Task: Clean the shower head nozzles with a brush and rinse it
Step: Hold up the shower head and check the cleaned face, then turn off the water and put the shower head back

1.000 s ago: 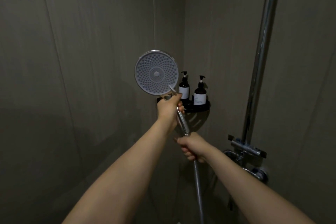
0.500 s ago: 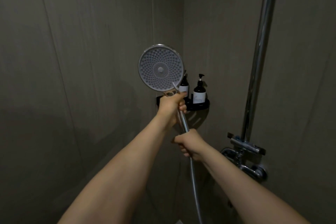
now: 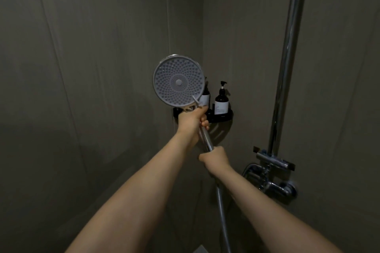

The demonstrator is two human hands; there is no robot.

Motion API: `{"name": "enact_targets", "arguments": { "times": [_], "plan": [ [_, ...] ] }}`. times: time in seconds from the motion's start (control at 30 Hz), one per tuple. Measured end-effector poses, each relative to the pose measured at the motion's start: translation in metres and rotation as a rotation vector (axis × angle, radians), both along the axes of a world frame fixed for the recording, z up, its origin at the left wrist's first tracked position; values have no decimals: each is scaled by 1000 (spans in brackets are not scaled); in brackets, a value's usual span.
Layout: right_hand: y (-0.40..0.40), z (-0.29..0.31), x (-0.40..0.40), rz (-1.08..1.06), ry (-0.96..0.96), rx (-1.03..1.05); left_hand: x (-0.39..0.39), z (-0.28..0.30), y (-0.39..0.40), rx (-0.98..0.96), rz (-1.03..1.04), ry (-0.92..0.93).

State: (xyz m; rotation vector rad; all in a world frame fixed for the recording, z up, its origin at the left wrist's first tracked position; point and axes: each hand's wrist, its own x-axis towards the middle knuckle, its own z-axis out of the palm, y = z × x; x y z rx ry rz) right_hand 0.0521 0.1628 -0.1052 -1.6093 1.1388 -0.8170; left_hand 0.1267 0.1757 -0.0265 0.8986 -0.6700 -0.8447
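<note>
2 hands on the job in the head view: the left hand (image 3: 192,119) wraps the neck of the round grey chrome-handled shower head (image 3: 178,82), a thin pale brush (image 3: 196,100) apparently pinched there too; the right hand (image 3: 216,157) grips the handle's lower end. Nozzle face held up, turned toward us, dry, no water running. Scrubbing looks barely begun; rinsing remains.
</note>
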Motion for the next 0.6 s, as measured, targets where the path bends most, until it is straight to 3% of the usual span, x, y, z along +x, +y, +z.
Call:
{"name": "enact_targets", "arguments": {
  "times": [0.27, 0.6],
  "plan": [
    [-5, -42, -12, 386, -108, 331, 10, -53, -1, 92, 50, -93],
    [-49, -85, -13, 370, 121, 119, 11, -103, -27, 234, 186, -49]
  ]
}}
